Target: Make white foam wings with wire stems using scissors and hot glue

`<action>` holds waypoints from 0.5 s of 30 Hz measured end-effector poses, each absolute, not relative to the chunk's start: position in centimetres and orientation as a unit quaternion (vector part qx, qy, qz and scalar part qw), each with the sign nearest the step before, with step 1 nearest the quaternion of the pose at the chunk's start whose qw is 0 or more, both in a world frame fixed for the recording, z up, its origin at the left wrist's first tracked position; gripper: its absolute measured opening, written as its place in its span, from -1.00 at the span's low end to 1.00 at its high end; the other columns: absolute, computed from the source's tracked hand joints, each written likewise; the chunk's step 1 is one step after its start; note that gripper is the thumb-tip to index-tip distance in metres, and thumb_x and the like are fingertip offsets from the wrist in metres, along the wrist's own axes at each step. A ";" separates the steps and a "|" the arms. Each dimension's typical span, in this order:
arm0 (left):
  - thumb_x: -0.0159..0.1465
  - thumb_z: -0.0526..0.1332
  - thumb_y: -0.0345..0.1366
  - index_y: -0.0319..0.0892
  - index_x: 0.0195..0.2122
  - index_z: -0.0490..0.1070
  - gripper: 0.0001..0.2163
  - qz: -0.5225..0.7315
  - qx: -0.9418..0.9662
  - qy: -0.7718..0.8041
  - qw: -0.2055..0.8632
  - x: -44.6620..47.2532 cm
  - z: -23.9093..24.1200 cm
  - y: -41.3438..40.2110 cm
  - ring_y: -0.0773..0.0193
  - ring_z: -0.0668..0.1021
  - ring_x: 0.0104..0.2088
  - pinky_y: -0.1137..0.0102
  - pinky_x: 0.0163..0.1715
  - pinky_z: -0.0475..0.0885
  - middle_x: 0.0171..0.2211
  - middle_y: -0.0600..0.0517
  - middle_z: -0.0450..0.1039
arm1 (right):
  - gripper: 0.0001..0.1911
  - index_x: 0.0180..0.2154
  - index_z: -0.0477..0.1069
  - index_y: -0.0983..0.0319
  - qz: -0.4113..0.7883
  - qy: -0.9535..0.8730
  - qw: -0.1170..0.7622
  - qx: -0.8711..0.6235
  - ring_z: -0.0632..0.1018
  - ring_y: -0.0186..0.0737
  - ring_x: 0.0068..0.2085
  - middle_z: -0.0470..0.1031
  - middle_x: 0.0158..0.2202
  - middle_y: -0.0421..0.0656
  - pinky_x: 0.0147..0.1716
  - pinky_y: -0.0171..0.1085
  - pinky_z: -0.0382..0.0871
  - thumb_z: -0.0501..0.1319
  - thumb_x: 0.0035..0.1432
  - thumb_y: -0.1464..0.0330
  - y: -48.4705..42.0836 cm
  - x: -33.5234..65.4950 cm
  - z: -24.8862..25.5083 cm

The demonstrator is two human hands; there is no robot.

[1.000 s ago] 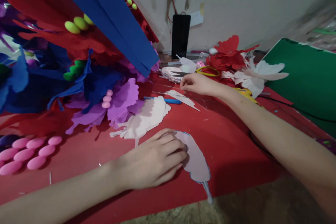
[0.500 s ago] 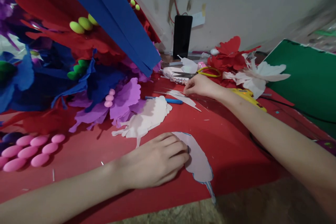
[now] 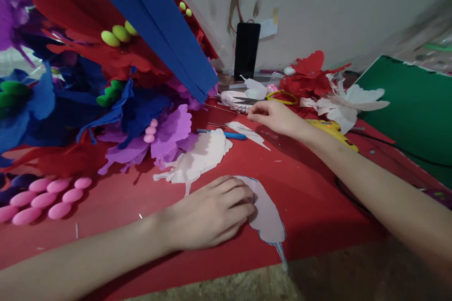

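Grey wall [image 3: 318, 9], red tabletop [image 3: 307, 193]; can't tell if left grip [image 3: 215, 211] or right grip [image 3: 277, 116] grasps

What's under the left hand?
The left hand covers part of a pale cutout with blue edge lines, on the red surface; anything else beneath the hand is hidden.

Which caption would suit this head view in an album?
Left hand on a pale cutout, right hand near scissors, over a red sheet.
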State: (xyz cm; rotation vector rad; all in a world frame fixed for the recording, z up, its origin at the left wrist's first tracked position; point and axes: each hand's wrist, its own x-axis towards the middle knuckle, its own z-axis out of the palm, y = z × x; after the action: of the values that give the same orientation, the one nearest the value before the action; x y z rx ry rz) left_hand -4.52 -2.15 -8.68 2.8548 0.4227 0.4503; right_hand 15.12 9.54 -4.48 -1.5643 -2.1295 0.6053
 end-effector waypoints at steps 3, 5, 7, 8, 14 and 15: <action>0.29 0.00 -0.43 -0.25 -0.16 0.39 -0.80 0.139 0.970 0.193 0.048 -4.1 -8.6 -3.5 0.18 0.44 -0.15 0.28 -0.06 0.37 -0.15 -0.03 0.45 | -0.90 -0.43 0.39 0.27 0.185 -0.787 0.239 -0.538 0.43 -0.30 -0.32 0.48 -0.34 -0.16 -0.27 -0.30 0.26 0.12 0.06 0.39 7.0 15.4 -3.4; 0.24 0.07 -0.43 -0.28 -0.15 0.40 -0.80 0.112 0.968 0.224 -0.028 -3.9 -8.5 -4.9 0.12 0.45 -0.15 0.23 -0.11 0.41 -0.10 -0.07 0.44 | -0.87 -0.45 0.36 0.26 0.165 -0.810 0.233 -0.512 0.42 -0.30 -0.35 0.46 -0.38 -0.16 -0.32 -0.30 0.25 0.09 0.09 0.36 5.2 16.0 -3.2; 0.17 0.12 -0.41 -0.32 -0.14 0.41 -0.77 0.078 0.964 0.243 -0.079 -3.7 -8.4 -6.2 0.06 0.46 -0.16 0.22 -0.18 0.44 -0.09 -0.13 0.44 | -0.85 -0.43 0.35 0.23 0.165 -0.825 0.200 -0.503 0.42 -0.30 -0.38 0.45 -0.39 -0.17 -0.37 -0.30 0.24 0.06 0.11 0.35 3.7 16.9 -3.6; 0.16 0.13 -0.39 -0.33 -0.14 0.41 -0.75 0.060 0.960 0.257 -0.090 -3.7 -8.2 -6.7 0.03 0.46 -0.16 0.19 -0.17 0.45 -0.09 -0.14 0.44 | -0.85 -0.43 0.34 0.23 0.163 -0.830 0.191 -0.499 0.42 -0.30 -0.37 0.45 -0.39 -0.17 -0.37 -0.30 0.24 0.06 0.12 0.34 3.3 17.4 -4.0; 0.16 0.09 -0.50 -0.25 -0.31 0.42 -0.86 0.137 0.967 0.212 -0.029 -4.6 -5.5 -5.9 0.25 0.40 -0.48 0.37 -0.48 0.35 -0.40 0.02 0.46 | -0.82 -0.40 0.30 0.22 0.158 -0.887 0.143 -0.409 0.39 -0.23 -0.21 0.40 -0.29 -0.11 -0.19 -0.23 0.27 0.01 0.21 0.35 2.6 19.6 -6.6; 0.22 0.04 -0.51 -0.23 -0.38 0.41 -0.83 0.167 0.964 0.208 0.005 -4.9 -4.9 -5.3 0.29 0.36 -0.52 0.40 -0.50 0.31 -0.47 0.04 0.43 | -0.81 -0.40 0.31 0.22 0.154 -0.894 0.141 -0.397 0.39 -0.23 -0.21 0.40 -0.29 -0.10 -0.19 -0.23 0.27 0.00 0.21 0.35 2.6 19.7 -6.9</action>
State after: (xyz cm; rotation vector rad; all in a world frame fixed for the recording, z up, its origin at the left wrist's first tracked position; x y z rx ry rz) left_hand -4.90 -5.26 -4.91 3.0173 0.6511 0.5243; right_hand 19.66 2.63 -6.87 -1.1470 -2.5801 0.4445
